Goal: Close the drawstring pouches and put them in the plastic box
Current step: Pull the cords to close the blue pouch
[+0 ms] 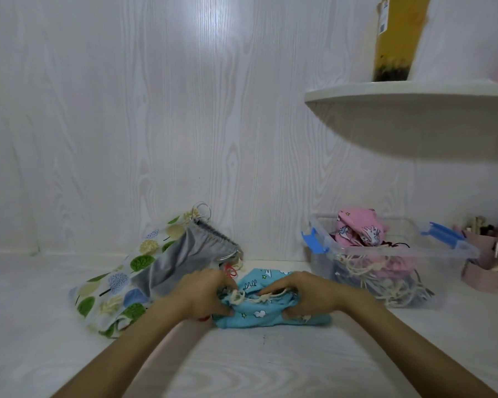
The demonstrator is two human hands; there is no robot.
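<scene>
A turquoise pouch [259,311] with white clouds and stars lies on the white table in front of me. My left hand [204,294] grips its left end near the cream drawstring [242,296]. My right hand [302,294] pinches the cord and fabric at its right end. To the left lie a grey pouch [181,259] and a white pouch with a tree print [118,288], overlapping. The clear plastic box [443,249] with blue clips stands at the right and holds a pink pouch [357,228] and several others with cream cords.
A curved white shelf [414,96] juts out above the box, carrying a tall yellow container [397,38]. A pinkish holder with small items [489,259] stands at the far right. The white panelled wall is close behind everything.
</scene>
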